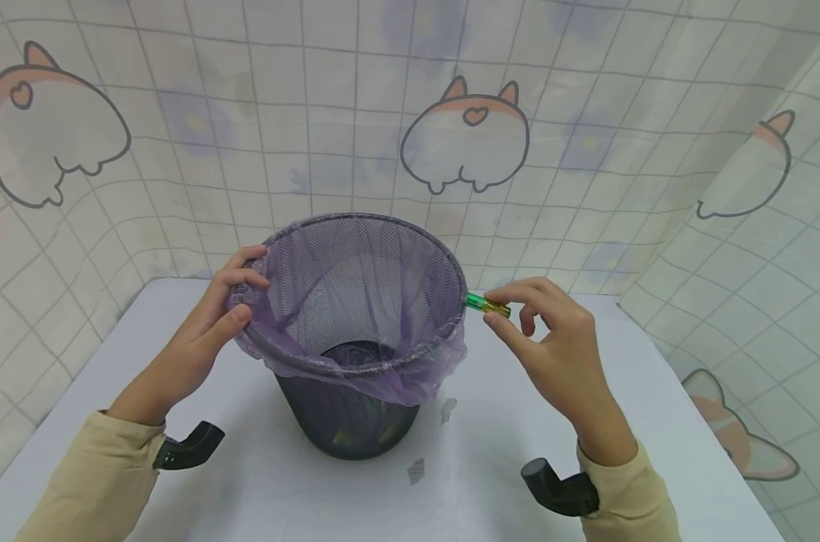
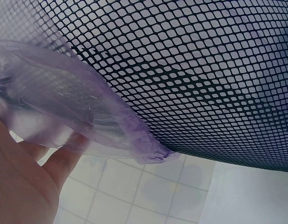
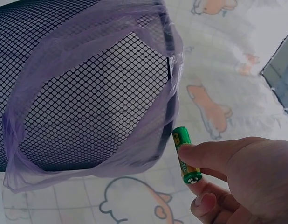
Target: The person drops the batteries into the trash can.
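A black mesh wastebasket (image 1: pixel 355 436) stands on the table, tipped slightly toward the camera in the head view. It is lined with a thin purple bin bag (image 1: pixel 410 380), folded over the rim. My left hand (image 1: pixel 202 320) grips the rim at its left side, through the bag; in the left wrist view some fingers lie behind the translucent purple film (image 2: pixel 65 102). At the rim's right side, my right hand (image 1: pixel 552 339) pinches a green and gold battery (image 1: pixel 489 304) between thumb and forefinger. One end of the battery is right at the rim, outside the basket.
The white table (image 1: pixel 247 497) carries two small grey patches, one a torn-looking patch (image 1: pixel 416 471) before the basket. Behind and beside it hangs a gridded cloth (image 1: pixel 328 135) with cartoon corgis. A black wrist camera (image 1: pixel 559 489) juts from each sleeve.
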{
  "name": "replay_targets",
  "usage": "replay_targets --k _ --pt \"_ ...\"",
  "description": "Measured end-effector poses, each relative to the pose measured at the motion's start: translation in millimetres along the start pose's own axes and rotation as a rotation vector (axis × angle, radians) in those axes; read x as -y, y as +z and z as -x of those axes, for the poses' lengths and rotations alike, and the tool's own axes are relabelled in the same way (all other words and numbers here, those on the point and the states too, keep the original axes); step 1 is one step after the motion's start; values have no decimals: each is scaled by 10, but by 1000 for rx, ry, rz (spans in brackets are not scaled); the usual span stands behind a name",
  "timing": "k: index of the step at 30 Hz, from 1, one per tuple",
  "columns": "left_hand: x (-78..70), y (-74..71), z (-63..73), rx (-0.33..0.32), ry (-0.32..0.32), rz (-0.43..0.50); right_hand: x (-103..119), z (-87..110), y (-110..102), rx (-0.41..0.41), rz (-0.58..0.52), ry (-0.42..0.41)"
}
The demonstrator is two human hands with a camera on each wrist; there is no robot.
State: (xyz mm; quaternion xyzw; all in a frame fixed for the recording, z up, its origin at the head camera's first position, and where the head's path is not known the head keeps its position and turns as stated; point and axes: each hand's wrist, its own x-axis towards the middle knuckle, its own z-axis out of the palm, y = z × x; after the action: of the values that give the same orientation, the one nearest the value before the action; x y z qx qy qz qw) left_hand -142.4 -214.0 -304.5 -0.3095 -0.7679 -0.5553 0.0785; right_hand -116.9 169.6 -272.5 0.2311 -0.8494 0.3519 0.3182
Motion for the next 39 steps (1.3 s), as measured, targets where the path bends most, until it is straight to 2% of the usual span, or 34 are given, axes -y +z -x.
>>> replay_targets --k 14,35,39 --pt "-11 14 4 -33 -7 8 46 -56 33 18 -18 -3" --pt "8 9 4 -9 7 15 98 -108 75 39 -30 -21" --pt "-2 13 -1 -21 4 9 107 -117 87 42 -39 -24"
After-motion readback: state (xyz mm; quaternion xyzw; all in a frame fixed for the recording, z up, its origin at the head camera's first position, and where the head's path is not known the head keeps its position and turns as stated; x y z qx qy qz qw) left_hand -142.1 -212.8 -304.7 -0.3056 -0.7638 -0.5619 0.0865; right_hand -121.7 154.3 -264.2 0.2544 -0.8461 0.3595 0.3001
